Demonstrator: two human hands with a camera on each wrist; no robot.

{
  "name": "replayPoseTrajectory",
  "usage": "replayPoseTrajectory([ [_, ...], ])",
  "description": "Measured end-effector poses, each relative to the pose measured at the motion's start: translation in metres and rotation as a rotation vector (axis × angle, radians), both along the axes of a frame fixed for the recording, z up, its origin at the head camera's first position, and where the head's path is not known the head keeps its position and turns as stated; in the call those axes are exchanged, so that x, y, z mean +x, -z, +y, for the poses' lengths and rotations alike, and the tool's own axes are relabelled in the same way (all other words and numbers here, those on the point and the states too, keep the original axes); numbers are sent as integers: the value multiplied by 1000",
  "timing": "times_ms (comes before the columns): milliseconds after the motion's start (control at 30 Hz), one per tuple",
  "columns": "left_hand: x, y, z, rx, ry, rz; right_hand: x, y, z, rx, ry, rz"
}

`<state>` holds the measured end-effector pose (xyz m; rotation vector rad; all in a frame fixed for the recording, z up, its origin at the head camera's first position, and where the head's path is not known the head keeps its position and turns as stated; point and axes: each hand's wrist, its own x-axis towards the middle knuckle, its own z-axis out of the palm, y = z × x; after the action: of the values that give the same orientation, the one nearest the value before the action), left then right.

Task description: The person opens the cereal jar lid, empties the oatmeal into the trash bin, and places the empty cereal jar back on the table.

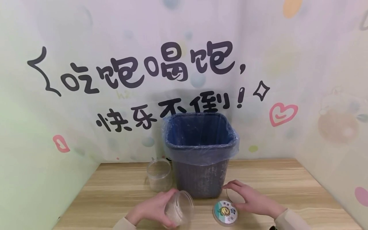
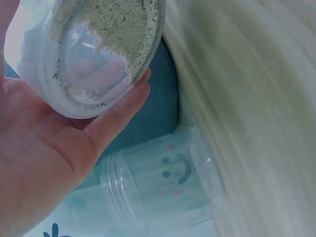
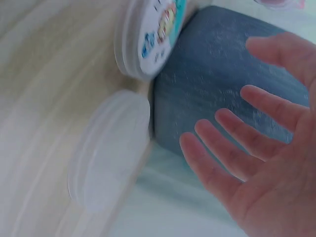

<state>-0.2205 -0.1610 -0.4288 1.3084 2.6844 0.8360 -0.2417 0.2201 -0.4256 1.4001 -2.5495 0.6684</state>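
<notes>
My left hand (image 1: pixel 152 207) grips a clear plastic jar (image 1: pixel 181 209) near the table's front, its mouth tilted to the right. Beige crumbly matter (image 2: pixel 121 29) lies against the jar's bottom, seen in the left wrist view. Behind it stands a second clear jar (image 1: pixel 159 180) on the table, left of the bin. My right hand (image 1: pixel 254 199) hovers over the right side with fingers spread and nothing held. Close to its fingers are a round lid with a cartoon sticker (image 1: pixel 225 212) and a plain whitish lid (image 3: pixel 109 150).
A dark blue bin (image 1: pixel 199 179) with a clear liner (image 1: pixel 201 155) folded over its rim stands at the back middle of the wooden table (image 1: pixel 273 182). A printed cloth backdrop (image 1: pixel 129 41) rises behind the table and along both sides.
</notes>
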Motion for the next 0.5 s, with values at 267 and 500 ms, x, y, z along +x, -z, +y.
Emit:
replayPoseTrajectory([
  [267, -1, -7, -13, 21, -48, 11, -17, -20, 18, -47, 79, -48],
  [500, -2, -7, -25, 50, -39, 22, -33, -54, 40, -68, 171, -69],
])
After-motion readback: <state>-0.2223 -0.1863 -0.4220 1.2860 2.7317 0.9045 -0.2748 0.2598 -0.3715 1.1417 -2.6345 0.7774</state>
